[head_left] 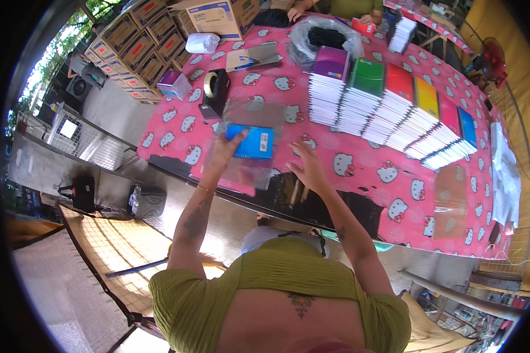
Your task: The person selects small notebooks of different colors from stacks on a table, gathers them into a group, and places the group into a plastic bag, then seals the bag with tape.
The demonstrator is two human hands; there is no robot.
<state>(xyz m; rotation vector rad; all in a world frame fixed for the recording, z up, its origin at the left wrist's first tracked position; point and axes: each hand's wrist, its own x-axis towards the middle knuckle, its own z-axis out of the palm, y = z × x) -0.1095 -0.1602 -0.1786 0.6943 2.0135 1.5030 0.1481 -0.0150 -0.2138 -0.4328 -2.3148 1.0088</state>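
A blue spiral notebook (250, 141) lies over clear plastic (269, 113) near the table's front edge. My left hand (221, 152) grips its left side, the thumb across the cover and the other fingers mostly hidden. To the right of the notebook, my right hand (310, 169) hovers with fingers apart and nothing in it. Just beyond the notebook stands a black tape dispenser (218, 94) with a roll of tape.
Tall stacks of notebooks in purple (331, 63), green (368, 75), red, yellow, pink and blue fill the table's right half. Farther back are a plastic bag (354, 44) and a pen-topped cardboard piece (237, 59). Cartons (136, 44) rise at left. Another person's hand (367, 19) shows across the table.
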